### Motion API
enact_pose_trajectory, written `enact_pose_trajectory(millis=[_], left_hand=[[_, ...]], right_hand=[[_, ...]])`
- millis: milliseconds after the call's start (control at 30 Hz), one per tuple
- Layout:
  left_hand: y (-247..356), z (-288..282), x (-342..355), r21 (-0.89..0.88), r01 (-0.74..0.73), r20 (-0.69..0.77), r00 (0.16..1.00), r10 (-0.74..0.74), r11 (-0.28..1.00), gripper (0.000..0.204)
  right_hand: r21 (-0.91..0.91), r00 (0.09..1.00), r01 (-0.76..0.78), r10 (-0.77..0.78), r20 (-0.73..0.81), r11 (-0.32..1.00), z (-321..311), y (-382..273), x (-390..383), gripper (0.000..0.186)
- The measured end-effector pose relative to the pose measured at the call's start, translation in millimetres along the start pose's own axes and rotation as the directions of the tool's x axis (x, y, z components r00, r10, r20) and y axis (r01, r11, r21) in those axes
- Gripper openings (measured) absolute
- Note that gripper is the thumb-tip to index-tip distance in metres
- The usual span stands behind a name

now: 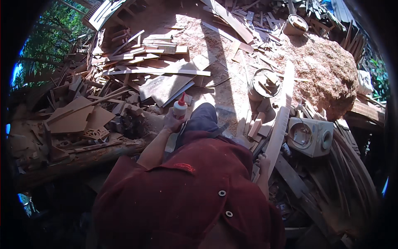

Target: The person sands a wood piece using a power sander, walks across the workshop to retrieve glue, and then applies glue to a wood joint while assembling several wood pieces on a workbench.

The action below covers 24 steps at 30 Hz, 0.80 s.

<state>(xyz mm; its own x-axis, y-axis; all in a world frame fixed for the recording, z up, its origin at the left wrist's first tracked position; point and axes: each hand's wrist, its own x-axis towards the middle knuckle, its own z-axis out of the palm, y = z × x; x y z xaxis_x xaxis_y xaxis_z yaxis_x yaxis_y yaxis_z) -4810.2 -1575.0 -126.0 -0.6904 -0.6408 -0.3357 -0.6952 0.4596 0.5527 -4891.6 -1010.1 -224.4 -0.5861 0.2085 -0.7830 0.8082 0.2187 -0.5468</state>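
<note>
My left hand (172,121) is wrapped round a white glue bottle (180,109) with a red pointed nozzle, held upright beside my raised knee. At my right side, my right hand (263,161) grips the near part of a long pale wooden board (280,126). The board slants forward and away, its far end narrowing and rounded. Its lower end is hidden beside my red jacket (186,191).
Stacked offcuts (153,54) and flat panels (178,81) lie ahead on the left. A bucket of scraps (264,84) stands beyond the board, with a sawdust mound (327,70) behind. A white speaker box (310,136) sits to the right. A log (95,155) lies at left.
</note>
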Motion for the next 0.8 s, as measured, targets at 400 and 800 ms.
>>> enact_pose_trajectory(millis=[400, 800], left_hand=[[-75.5, 140.4, 291.1, -0.15, 0.649, 0.024, 0.756, -0.654, 0.745, 0.081], [37.9, 15.4, 652.1, -0.444, 0.597, -0.276, 0.619, -0.736, 0.668, 0.089]], right_hand=[[-0.486, 0.911, 0.339, -0.153, 0.383, 0.805, 281.6, -362.3, 332.4, 0.046], [-0.473, 0.473, 0.875, -0.381, 0.794, 0.1, 700.5, -843.0, 601.8, 0.047]])
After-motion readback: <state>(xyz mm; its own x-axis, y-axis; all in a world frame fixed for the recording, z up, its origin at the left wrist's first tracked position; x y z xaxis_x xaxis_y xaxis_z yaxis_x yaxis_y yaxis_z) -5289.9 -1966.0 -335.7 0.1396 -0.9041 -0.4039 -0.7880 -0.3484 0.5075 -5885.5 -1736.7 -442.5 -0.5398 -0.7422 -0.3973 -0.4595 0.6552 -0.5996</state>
